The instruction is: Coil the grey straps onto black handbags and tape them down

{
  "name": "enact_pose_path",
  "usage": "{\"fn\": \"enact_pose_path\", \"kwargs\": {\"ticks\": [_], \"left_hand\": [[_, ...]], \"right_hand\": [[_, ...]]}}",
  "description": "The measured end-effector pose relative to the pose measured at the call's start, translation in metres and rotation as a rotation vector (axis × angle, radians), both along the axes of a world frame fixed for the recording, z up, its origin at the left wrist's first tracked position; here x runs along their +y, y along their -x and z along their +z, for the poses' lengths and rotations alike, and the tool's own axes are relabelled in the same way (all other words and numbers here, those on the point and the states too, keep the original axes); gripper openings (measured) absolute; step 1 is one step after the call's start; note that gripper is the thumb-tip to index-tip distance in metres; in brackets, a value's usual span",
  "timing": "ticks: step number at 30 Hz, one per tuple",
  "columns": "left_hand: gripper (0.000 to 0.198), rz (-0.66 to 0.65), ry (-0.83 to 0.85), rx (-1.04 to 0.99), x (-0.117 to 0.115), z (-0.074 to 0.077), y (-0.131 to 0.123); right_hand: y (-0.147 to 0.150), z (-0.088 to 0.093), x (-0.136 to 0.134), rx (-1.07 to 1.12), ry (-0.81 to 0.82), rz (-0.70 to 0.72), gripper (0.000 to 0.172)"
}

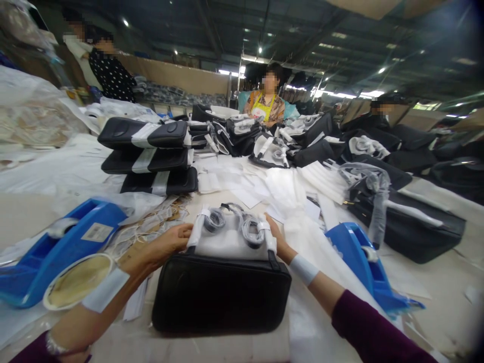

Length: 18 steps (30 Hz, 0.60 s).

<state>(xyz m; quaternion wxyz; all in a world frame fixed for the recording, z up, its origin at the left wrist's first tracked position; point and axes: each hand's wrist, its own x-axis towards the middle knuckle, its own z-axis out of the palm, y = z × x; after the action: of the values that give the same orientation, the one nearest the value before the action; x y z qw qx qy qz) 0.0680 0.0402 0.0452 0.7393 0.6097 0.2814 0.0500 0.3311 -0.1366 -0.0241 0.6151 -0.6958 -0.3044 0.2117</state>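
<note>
A black handbag [221, 295] stands on the table right in front of me, its base edge toward me. White wrapping covers its handles, and coiled, plastic-wrapped straps [252, 232] lie against a white sheet at its top. My left hand [174, 239] grips the bag's upper left side by a wrapped handle, its fingers curling behind it. On the opposite side my right hand [279, 239] holds the bag near the other handle; most of its fingers are hidden behind the wrapping. Strips of pale tape [303, 268] are stuck around both wrists.
Blue tape dispensers [96, 233] stand at left and right, with a round tub [81, 282] beside the left one. Flat black bags [151, 160] are stacked beyond. White sheets [245, 184] and more bags cover the far table, where a person in a yellow apron [263, 108] faces me.
</note>
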Motion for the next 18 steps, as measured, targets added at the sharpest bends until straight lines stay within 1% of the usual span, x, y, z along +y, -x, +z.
{"fn": "enact_pose_path", "kwargs": {"ticks": [4, 6, 8, 10, 13, 15, 18], "left_hand": [[0.052, 0.028, 0.057, -0.025, 0.004, -0.013, 0.003], [0.052, 0.052, 0.073, -0.029, 0.007, -0.020, 0.003], [0.051, 0.067, 0.085, -0.041, 0.009, -0.024, 0.003], [0.052, 0.078, 0.092, -0.060, 0.009, -0.026, 0.002], [0.056, 0.123, 0.108, -0.064, 0.004, -0.025, 0.001], [0.059, 0.152, 0.137, -0.053, -0.001, -0.025, 0.002], [0.052, 0.180, 0.186, -0.045, -0.007, -0.029, 0.008]], "right_hand": [[0.010, 0.021, -0.036, 0.103, 0.000, -0.119, 0.032], [0.020, 0.033, -0.056, 0.251, -0.060, -0.141, 0.033], [0.034, 0.044, -0.069, 0.468, -0.112, -0.083, 0.037], [0.047, 0.052, -0.073, 0.623, -0.095, 0.028, 0.042], [0.060, 0.056, -0.069, 0.619, -0.033, 0.162, 0.040], [0.063, 0.055, -0.067, 0.578, -0.033, 0.211, 0.032], [0.061, 0.050, -0.071, 0.547, 0.011, 0.261, 0.018]]}}
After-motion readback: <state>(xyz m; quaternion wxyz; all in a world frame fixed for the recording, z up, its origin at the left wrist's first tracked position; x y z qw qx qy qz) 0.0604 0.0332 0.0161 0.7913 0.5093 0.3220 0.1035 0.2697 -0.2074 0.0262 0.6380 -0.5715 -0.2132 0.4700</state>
